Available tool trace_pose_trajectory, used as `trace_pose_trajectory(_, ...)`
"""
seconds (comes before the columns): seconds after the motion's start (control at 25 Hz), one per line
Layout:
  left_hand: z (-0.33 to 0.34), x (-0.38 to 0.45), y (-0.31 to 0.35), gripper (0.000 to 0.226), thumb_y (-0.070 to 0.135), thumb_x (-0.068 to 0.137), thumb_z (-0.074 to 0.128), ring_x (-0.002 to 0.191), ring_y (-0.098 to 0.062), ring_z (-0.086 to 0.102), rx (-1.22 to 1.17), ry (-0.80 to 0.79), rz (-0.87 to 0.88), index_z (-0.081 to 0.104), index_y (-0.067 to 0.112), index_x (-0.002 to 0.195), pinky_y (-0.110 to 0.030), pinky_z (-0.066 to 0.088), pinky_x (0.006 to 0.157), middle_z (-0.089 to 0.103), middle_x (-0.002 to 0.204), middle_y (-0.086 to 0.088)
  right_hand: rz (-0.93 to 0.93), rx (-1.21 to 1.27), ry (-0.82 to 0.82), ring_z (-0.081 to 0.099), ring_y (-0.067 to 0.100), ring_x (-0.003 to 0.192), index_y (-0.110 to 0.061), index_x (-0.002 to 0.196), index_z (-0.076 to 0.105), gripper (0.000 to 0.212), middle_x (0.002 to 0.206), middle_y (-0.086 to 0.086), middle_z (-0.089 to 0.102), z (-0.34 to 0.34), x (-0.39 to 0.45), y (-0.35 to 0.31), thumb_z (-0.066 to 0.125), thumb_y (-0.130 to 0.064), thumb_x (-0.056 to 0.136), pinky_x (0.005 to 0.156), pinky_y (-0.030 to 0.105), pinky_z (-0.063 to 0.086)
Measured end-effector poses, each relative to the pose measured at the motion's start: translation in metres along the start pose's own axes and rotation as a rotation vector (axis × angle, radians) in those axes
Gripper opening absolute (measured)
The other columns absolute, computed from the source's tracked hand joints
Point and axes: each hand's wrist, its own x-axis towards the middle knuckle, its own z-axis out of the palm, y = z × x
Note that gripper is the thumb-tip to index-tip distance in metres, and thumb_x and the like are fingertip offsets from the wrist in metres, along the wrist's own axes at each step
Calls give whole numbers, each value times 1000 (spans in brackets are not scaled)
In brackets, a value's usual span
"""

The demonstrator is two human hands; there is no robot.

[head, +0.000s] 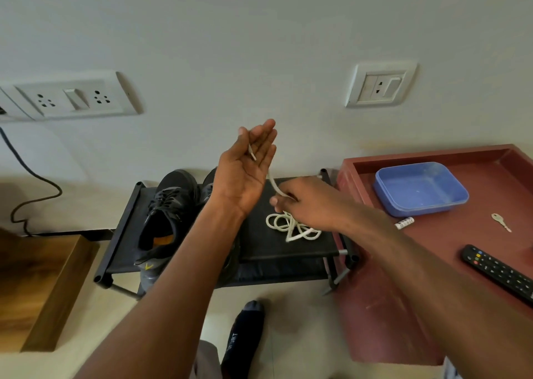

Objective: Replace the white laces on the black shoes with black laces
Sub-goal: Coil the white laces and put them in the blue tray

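the left hand [248,171] is raised at centre frame, palm up, fingers pinching the white lace [291,226] tip. the right hand [305,201] pinches the same lace lower down, above its coil on the black rack [274,249]. the black shoes [167,211], left of centre, are partly hidden by the left forearm.

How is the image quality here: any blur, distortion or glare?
Head view: wide-angle bending tilts the wall sockets; light is soft and even with no glare; the right hand is slightly motion-blurred; the white lace stays readable.
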Motion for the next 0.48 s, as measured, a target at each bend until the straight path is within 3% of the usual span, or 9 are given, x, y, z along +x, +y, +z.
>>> trace_pose_trajectory(0.08,-13,3,0,39,28,112,44,119,-17,69,456,86,82,74,3,111,-41,47,112,75,123,-9,-29,173,42,55,1,54,-19,92,73,27,68,-8,67,-4,5,-8,59,-38,106,60,26,44)
trace_pose_trajectory(0.12,-17,3,0,40,29,111,47,104,-19,73,630,104,93,76,2,108,-42,52,103,78,109,-11,-42,309,105,52,-1,53,-19,93,73,25,65,-10,64,-9,7,-10,59,-35,106,59,25,45)
trace_pose_trajectory(0.24,-16,-4,2,44,31,110,46,65,-27,63,769,11,-55,76,2,95,-38,54,69,65,72,-14,-27,678,312,46,3,54,-15,97,73,23,71,-6,56,-23,9,-6,57,-27,108,56,27,47)
trace_pose_trajectory(0.36,-4,-10,0,44,35,111,40,48,-14,37,569,-216,-262,70,9,92,-27,29,52,38,59,-1,78,760,439,42,7,55,-15,93,72,28,72,-3,51,-25,12,3,53,-28,109,53,27,41)
trace_pose_trajectory(0.48,8,-6,0,39,34,112,38,40,-7,34,158,-240,-271,66,12,96,-20,27,41,39,55,6,128,212,370,56,10,62,-25,90,67,30,78,-6,64,-17,13,9,45,-27,110,61,31,41)
